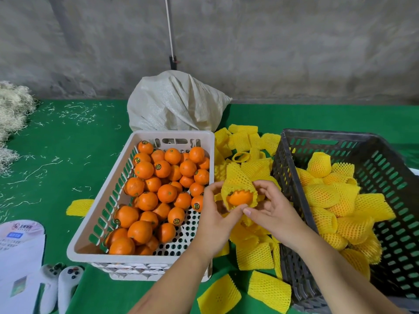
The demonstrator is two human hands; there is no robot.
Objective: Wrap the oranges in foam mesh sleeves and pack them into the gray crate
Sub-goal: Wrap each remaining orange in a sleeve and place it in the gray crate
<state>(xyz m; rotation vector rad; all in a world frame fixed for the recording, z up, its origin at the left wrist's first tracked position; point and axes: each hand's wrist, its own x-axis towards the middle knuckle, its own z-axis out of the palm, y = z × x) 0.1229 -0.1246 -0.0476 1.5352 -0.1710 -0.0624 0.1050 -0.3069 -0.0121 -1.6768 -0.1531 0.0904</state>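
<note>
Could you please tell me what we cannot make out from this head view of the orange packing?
- Far end of the orange held by the left hand and right hand: covered by its foam mesh sleeve.
- Floor of the gray crate: buried under wrapped oranges; its near right corner is cut off by the frame edge.
- Sack contents: closed cloth.
- Printed card: text too small and blurred.

crate of bare oranges [158,191] left | loose sleeves [247,150] between crates | crate of wrapped oranges [292,155] right | sack [176,103] behind left crate | controllers [61,284] and cards [20,245] front left | all on table [68,141]
</note>
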